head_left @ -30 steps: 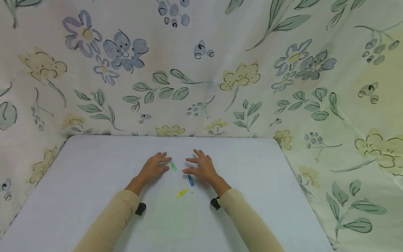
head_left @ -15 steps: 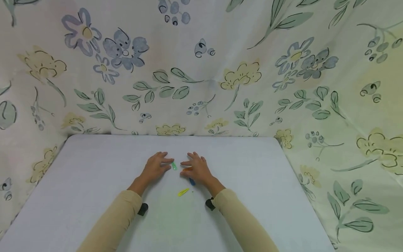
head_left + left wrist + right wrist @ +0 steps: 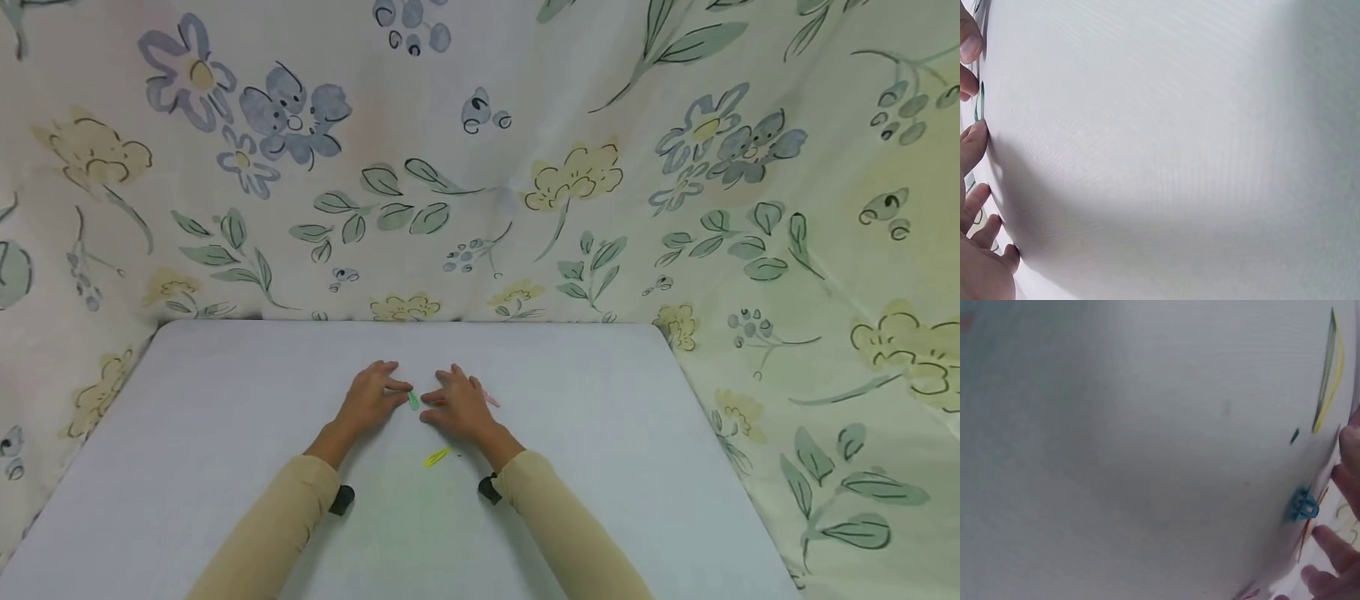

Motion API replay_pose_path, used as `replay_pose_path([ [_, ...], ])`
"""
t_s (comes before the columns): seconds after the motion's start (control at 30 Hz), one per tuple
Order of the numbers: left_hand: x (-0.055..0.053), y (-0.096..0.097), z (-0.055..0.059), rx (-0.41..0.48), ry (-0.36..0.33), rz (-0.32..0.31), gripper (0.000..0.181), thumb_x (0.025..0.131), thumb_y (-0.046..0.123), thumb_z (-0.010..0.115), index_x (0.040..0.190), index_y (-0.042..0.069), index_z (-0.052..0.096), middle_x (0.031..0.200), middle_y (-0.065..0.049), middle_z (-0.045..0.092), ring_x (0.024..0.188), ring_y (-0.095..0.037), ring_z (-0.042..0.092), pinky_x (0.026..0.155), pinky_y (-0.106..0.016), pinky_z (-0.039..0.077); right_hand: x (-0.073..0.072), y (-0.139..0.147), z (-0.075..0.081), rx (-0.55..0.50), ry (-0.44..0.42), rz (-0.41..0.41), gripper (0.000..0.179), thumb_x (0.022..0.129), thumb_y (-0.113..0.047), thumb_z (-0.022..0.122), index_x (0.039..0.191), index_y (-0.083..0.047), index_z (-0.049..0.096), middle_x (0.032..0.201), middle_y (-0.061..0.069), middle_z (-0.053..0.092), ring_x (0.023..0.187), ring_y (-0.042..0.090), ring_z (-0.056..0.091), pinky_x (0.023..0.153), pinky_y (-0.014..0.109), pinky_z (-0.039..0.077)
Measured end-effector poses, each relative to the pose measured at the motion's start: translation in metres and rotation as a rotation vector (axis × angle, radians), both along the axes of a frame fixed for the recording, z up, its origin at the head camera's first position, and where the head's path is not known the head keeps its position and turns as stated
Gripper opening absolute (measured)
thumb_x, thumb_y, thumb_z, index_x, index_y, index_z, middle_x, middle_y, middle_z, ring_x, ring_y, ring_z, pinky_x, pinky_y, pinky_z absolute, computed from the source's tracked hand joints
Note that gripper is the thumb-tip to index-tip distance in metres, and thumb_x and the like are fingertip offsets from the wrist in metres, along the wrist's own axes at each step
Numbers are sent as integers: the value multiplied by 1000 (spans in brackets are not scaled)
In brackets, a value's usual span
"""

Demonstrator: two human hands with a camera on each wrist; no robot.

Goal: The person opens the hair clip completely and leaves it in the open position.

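Small hair clips lie on the white table. In the head view my left hand rests beside a green hair clip, its index fingertip touching the clip's far end. The left wrist view shows the green clip edge-on at the fingertips. My right hand, fingers spread, lies over an orange hair clip, part of which shows between index finger and thumb. In the right wrist view a blue hair clip is beside the orange one; the hand hides it from the head view.
Nearer the person lies a yellow hair clip, with a small dark speck beside it. A pink hair clip pokes out right of the right hand. Floral cloth hangs behind the table.
My right hand has moved left and covers the blue clip, while the pink clip has come into view behind it. The left hand has shifted slightly right, reaching the green clip.
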State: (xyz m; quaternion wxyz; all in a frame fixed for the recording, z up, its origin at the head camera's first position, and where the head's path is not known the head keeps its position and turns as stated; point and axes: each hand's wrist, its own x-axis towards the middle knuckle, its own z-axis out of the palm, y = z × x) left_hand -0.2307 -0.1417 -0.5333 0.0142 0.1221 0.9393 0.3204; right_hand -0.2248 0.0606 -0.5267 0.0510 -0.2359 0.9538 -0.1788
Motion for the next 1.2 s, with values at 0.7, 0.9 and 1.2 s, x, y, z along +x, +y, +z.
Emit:
replay_pose_path([
  [0.7, 5, 1, -2, 10, 112, -15, 12, 84, 15, 80, 95, 11, 81, 133, -20, 60, 131, -40, 47, 107, -63, 30, 1, -2, 3, -40, 17, -33, 25, 90, -33, 75, 112, -21, 77, 145, 7, 54, 146, 34, 29, 112, 57, 29],
  [0.9, 6, 1, -1, 25, 104, -15, 11, 85, 15, 79, 95, 10, 81, 132, -20, 61, 131, -40, 46, 107, -64, 28, 3, -5, 5, -46, 37, -43, 22, 90, -31, 75, 109, -20, 78, 143, 7, 56, 146, 34, 30, 112, 57, 30],
  [1.2, 7, 1, 0, 37, 123, -15, 8, 83, 13, 80, 91, 9, 81, 129, -20, 62, 129, -40, 48, 104, -64, 31, 3, -4, 7, -61, 43, -42, 18, 93, -25, 71, 108, -18, 79, 140, 8, 58, 145, 33, 31, 112, 56, 30],
])
